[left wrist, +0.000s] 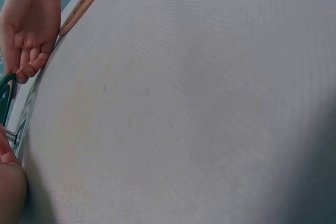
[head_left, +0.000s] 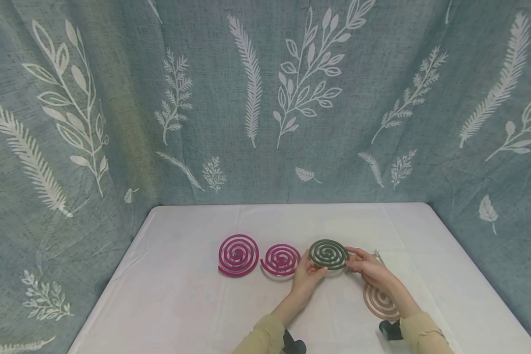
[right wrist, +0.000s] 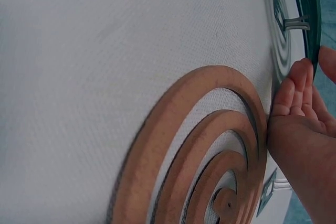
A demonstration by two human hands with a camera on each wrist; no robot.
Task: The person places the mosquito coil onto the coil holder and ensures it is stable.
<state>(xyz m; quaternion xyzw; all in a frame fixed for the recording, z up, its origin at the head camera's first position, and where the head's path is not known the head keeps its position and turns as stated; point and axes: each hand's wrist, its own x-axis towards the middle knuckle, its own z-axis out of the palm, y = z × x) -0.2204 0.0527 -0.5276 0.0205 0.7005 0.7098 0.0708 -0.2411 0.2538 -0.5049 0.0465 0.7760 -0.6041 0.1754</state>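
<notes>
A green mosquito coil (head_left: 329, 254) is held raised above the white table, near the middle. My left hand (head_left: 307, 278) pinches its left edge, and my right hand (head_left: 371, 270) grips the opposite edge between thumb and fingers. Under the coil's centre, the right wrist view shows a small metal stand (right wrist: 297, 23). Only a sliver of the green coil (left wrist: 6, 98) enters the left wrist view, with the right hand (left wrist: 32, 30) beyond it. A brown mosquito coil (right wrist: 178, 124) lies flat on the table below the right wrist, partly covered by that forearm in the head view.
Two magenta coils, a larger one (head_left: 238, 255) and a smaller one (head_left: 280, 260), are to the left of the left hand. Another metal stand (head_left: 377, 254) sits just beyond the right hand. A patterned blue-green curtain (head_left: 265, 172) surrounds the table's back and sides.
</notes>
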